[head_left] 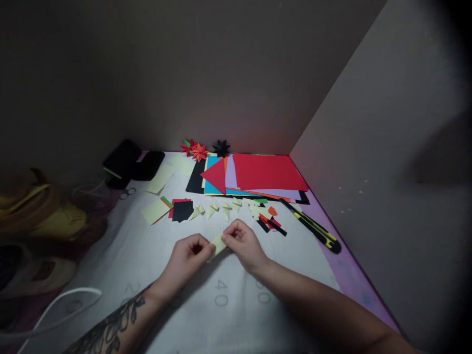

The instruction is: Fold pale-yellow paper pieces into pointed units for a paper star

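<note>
A small folded strip of pale yellow paper (218,247) is stretched between my hands, a little above the white table cover. My left hand (190,253) pinches its lower left end between thumb and finger. At the upper right end, my right hand (244,243) grips it the same way. Just beyond my hands lies a row of several folded pale yellow paper pieces (213,210). To their left are black paper squares (182,211) and a stack of pale yellow squares (155,211). Paper scraps (271,221) lie to the right.
Behind is a stack of coloured sheets (271,172) with a red triangle (217,176) on it. Folded paper stars (199,152) stand by the wall. A yellow-black box cutter (317,228) lies right; scissors (127,193) lie left, near a white cable (70,291).
</note>
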`<action>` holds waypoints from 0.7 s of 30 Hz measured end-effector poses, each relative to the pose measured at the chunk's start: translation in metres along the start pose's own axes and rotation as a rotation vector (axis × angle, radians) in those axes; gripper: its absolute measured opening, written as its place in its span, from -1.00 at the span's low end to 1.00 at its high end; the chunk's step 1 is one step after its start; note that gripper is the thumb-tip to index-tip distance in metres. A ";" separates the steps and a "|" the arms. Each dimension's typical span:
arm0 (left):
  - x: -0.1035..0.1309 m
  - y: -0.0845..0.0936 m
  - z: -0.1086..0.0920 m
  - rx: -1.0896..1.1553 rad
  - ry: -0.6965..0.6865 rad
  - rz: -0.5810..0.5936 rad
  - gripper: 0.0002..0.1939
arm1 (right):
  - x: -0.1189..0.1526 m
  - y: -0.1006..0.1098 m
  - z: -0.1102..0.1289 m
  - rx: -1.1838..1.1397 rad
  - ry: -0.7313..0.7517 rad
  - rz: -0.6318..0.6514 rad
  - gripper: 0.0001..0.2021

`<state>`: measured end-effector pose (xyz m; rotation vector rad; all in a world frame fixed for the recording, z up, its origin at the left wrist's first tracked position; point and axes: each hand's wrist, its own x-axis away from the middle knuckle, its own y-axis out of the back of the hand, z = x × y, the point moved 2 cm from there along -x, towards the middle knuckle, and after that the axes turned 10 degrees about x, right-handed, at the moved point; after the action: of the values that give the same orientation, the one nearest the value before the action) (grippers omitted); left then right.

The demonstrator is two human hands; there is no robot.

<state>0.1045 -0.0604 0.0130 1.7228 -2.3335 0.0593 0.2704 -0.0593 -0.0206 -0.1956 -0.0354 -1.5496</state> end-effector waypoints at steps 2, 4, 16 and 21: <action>0.000 0.000 0.001 0.003 0.001 0.000 -0.70 | 0.000 0.000 -0.001 0.002 0.005 -0.003 -0.81; -0.001 0.000 0.001 0.007 0.002 -0.004 -0.70 | 0.001 0.000 -0.001 0.002 0.013 -0.002 -0.80; 0.001 0.001 0.004 -0.261 -0.180 -0.021 -0.73 | -0.001 0.005 0.003 0.140 -0.100 0.031 -0.84; 0.002 0.002 0.001 -0.370 -0.307 -0.012 -0.78 | -0.001 0.007 0.004 0.194 -0.074 0.038 -0.88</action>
<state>0.1017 -0.0621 0.0131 1.6479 -2.3421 -0.6402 0.2774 -0.0573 -0.0177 -0.0986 -0.2382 -1.4909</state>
